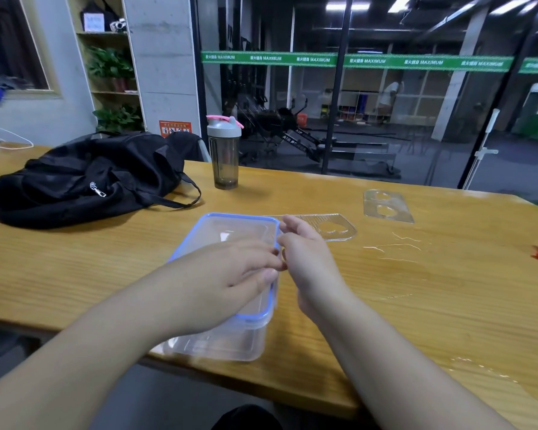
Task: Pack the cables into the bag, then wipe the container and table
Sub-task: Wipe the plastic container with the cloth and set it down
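Left hand lies flat over the box, fingers fairly straight, tips at the box's right rim; it looks to be pressing, not gripping. Right hand sits just beside that rim, mid-frame, fingers curled in toward the left fingertips. It may be pinching the rim or a clip, but I can't tell; nothing clearly held.

The box is clear w/ a blue rim, lower centre of frame, near the table front edge, partly overhanging it. No cables inside that I can make out.

Bag, black, sits upper left on the table, well apart from the box. No cables visible anywhere, so prob. packed already; can't see inside the bag. No cloth in view either.

Beyond: shaker bottle upper centre, two clear plastic templates right of the box, an orange thing at the far right edge.

For this step, I'd say: keep the left palm steadying the box, pull it back from the edge before working on it, then wipe inside corners first.
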`<move>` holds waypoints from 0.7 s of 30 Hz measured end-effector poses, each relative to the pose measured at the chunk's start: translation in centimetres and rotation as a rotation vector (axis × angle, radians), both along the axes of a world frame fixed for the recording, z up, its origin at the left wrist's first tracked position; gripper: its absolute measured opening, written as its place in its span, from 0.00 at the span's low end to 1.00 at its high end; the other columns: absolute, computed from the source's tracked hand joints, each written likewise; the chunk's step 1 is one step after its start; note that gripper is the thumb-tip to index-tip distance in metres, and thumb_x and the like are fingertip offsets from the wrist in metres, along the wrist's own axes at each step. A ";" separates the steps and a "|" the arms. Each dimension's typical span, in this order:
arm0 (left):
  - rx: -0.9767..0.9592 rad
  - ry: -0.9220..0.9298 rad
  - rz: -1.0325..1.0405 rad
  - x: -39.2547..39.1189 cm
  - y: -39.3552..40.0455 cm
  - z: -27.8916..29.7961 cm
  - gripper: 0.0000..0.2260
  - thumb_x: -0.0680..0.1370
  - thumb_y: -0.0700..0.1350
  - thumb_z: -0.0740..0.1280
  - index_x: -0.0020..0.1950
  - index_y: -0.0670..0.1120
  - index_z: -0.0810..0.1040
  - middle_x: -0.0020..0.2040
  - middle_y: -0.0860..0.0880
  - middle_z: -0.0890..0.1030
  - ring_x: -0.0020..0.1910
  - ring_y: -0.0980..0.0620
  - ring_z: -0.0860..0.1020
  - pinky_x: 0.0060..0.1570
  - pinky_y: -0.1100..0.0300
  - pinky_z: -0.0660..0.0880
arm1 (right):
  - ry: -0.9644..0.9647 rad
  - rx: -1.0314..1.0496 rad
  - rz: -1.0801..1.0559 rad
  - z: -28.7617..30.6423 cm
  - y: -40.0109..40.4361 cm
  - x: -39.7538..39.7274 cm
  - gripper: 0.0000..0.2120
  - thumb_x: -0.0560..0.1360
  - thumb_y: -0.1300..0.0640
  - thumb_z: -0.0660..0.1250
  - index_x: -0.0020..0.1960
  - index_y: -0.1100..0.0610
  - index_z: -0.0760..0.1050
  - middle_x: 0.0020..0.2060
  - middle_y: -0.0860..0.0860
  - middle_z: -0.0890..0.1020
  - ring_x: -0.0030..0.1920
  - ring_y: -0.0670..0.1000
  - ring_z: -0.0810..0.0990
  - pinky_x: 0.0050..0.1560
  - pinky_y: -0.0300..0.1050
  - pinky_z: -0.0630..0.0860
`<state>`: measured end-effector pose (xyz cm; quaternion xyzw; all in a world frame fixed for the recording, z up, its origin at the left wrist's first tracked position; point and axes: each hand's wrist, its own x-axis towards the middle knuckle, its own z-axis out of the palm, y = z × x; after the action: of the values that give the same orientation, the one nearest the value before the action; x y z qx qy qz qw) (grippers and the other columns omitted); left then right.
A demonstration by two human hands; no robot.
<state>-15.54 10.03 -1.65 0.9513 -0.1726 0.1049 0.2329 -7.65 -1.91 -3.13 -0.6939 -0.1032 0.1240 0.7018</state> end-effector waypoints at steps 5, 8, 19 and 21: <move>0.149 0.038 0.018 0.6 1.0 -0.7 0.26 0.70 0.68 0.47 0.51 0.56 0.76 0.60 0.65 0.69 0.62 0.72 0.61 0.59 0.75 0.60 | -0.010 -0.014 0.050 -0.3 0.4 0.5 0.20 0.77 0.62 0.56 0.67 0.52 0.72 0.65 0.47 0.76 0.55 0.44 0.78 0.56 0.40 0.75; 0.187 0.039 0.085 0.6 1.9 -0.6 0.21 0.70 0.69 0.51 0.48 0.58 0.74 0.63 0.69 0.66 0.57 0.83 0.54 0.53 0.84 0.51 | -0.036 -0.039 0.059 -0.5 0.5 0.7 0.15 0.78 0.60 0.58 0.60 0.51 0.75 0.60 0.46 0.78 0.63 0.47 0.74 0.68 0.48 0.69; 0.360 -0.122 0.449 4.0 8.0 -0.8 0.10 0.78 0.51 0.59 0.55 0.55 0.78 0.52 0.61 0.71 0.57 0.59 0.68 0.56 0.63 0.63 | -0.070 -0.113 0.087 -0.9 1.7 0.5 0.10 0.78 0.58 0.59 0.54 0.48 0.75 0.45 0.44 0.78 0.50 0.47 0.76 0.63 0.51 0.72; 0.382 -0.125 0.509 5.0 9.2 -1.0 0.11 0.79 0.49 0.59 0.56 0.54 0.78 0.54 0.59 0.73 0.56 0.58 0.69 0.56 0.58 0.68 | -0.064 -0.125 0.092 -1.0 1.6 0.7 0.10 0.78 0.57 0.59 0.55 0.48 0.75 0.49 0.43 0.78 0.55 0.47 0.76 0.64 0.49 0.73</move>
<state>-10.52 19.20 -2.61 0.9821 0.0405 0.1837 0.0053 -6.93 -0.28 -4.15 -0.7344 -0.1495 0.1399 0.6471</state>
